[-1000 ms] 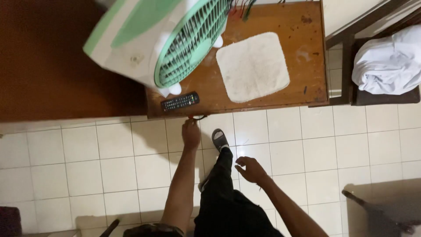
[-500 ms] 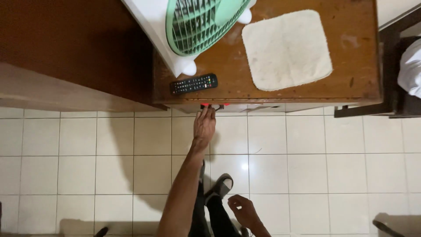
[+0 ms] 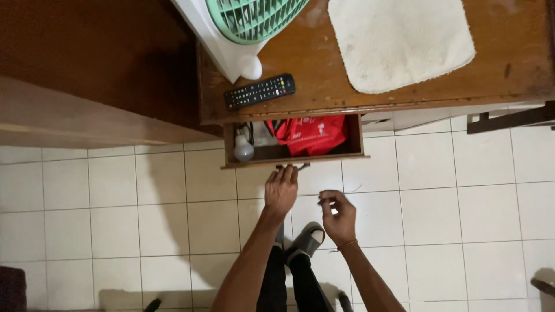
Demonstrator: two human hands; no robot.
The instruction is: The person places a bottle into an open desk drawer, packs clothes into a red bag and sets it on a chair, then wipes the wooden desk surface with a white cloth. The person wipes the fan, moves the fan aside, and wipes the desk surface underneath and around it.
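Above white floor tiles, left grip (image 3: 281,190) curls closed on the open drawer's handle (image 3: 292,166), just ahead.

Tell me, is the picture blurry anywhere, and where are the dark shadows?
In the head view, the left hand at the drawer handle and the remote look fairly sharp; a soft shadow falls on the tiles left of the drawer; the light bulb and red bag sit in dimmer light; the fan is cut off at the top.

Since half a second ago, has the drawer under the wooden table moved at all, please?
Yes. The drawer has slid out from under the table edge toward the person, the left hand at its handle, showing a red bag and a bulb.
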